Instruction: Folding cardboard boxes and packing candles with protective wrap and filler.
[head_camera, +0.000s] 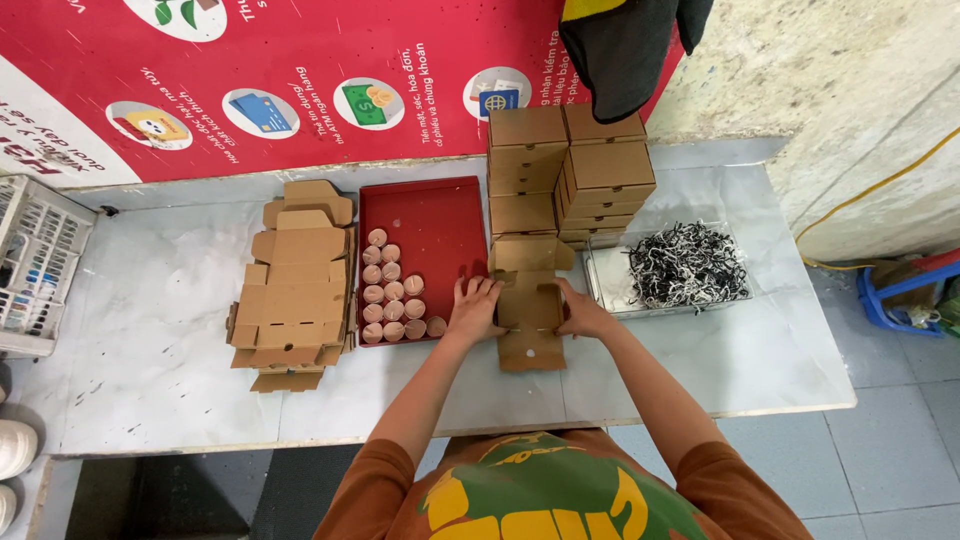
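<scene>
A small brown cardboard box (529, 345), half folded, lies on the grey table (160, 350) in front of me. My left hand (474, 310) presses its left side wall. My right hand (583, 314) holds its right side wall, and both hands grip the box between them. Its front flap lies flat toward me and its lid flap points away. Just left of my left hand stands a red tray (435, 225) with several round tan pieces (392, 292) in rows at its near left corner.
A stack of flat unfolded box blanks (295, 285) lies left of the tray. Folded boxes (565, 170) are stacked at the back. A clear tray of black and white shredded paper (685, 265) sits at the right. A white basket (35, 260) stands at the far left.
</scene>
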